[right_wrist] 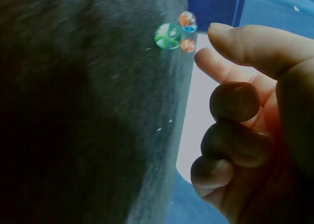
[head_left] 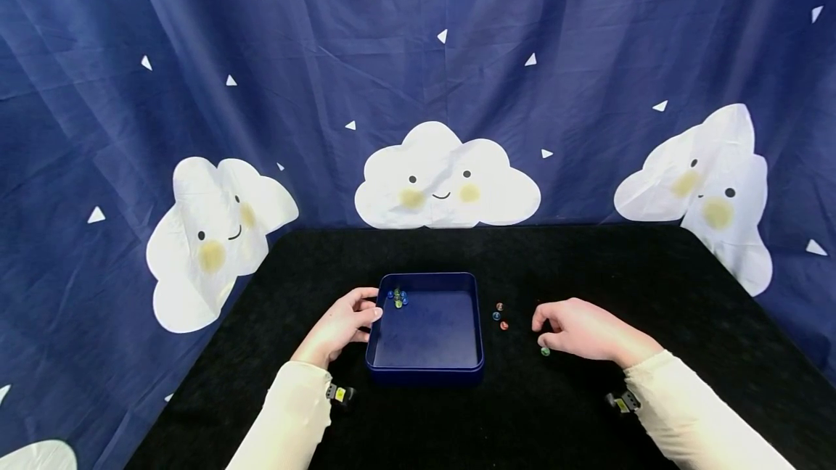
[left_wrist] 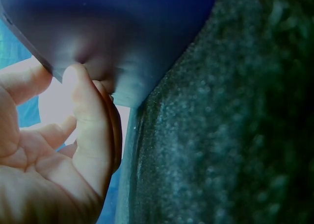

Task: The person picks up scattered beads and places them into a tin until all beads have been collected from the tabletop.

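Observation:
A blue rectangular tray (head_left: pixel 427 368) sits on the dark table. Several blue and yellow-green marbles (head_left: pixel 398 299) lie in its far left corner. My left hand (head_left: pixel 346 321) holds the tray's left side, the thumb at the rim; the left wrist view shows digits against the wall (left_wrist: pixel 132 42). To the right of the tray, my right hand (head_left: pixel 578 328) hovers over a green marble (head_left: pixel 545 352), with thumb and index finger apart and the other fingers curled. In the right wrist view this green marble (right_wrist: pixel 168 36) is apart from the fingertips (right_wrist: pixel 221 30).
Between the tray and my right hand lie two orange-red marbles (head_left: pixel 503 326) and a blue marble (head_left: pixel 496 316). The black-covered table (head_left: pixel 555 252) ends at a blue curtain (head_left: pixel 418 56) with smiling white clouds. Each wrist carries a small camera (head_left: pixel 623 402).

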`<act>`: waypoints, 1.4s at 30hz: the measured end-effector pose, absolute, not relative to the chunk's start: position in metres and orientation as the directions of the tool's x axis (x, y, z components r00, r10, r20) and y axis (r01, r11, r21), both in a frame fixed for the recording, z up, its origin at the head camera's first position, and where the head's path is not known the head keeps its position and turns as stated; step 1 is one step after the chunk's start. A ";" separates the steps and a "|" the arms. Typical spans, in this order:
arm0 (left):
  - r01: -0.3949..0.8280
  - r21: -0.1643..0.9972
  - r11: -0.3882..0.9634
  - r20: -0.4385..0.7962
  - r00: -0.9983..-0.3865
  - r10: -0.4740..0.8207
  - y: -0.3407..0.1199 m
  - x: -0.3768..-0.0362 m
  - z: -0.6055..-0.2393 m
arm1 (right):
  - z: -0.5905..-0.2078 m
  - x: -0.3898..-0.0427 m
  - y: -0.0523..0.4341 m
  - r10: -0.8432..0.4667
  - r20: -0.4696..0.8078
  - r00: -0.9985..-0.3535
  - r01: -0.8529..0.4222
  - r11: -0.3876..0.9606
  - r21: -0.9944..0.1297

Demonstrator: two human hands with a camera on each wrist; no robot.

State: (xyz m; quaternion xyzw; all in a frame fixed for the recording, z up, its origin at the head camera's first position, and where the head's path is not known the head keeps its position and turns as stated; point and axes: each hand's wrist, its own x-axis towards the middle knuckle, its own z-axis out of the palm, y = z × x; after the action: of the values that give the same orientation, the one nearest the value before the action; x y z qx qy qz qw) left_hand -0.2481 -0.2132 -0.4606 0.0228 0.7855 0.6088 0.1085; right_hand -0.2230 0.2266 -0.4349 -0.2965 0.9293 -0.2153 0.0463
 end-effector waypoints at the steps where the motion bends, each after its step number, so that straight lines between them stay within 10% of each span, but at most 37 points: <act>1: -0.096 0.961 0.261 -0.143 -0.975 0.168 -0.213 -0.248 -0.460 | -0.436 -0.222 0.228 -0.575 0.029 -0.817 -0.529 0.731 -0.431; 13: -0.091 0.961 0.263 -0.138 -0.977 0.165 -0.213 -0.246 -0.459 | -0.442 -0.218 0.228 -0.592 -0.079 -0.802 -0.484 0.722 -0.494; 42: -0.095 0.962 0.257 -0.141 -0.976 0.166 -0.212 -0.246 -0.459 | -0.427 -0.228 0.203 -0.560 0.185 -0.808 -0.576 0.682 -0.450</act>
State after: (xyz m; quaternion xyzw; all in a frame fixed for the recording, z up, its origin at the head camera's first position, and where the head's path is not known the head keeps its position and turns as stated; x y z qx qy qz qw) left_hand -0.2456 -0.2122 -0.4589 0.0225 0.7857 0.6089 0.1069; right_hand -0.2282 0.2034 -0.4269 -0.3098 0.9170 -0.2509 -0.0164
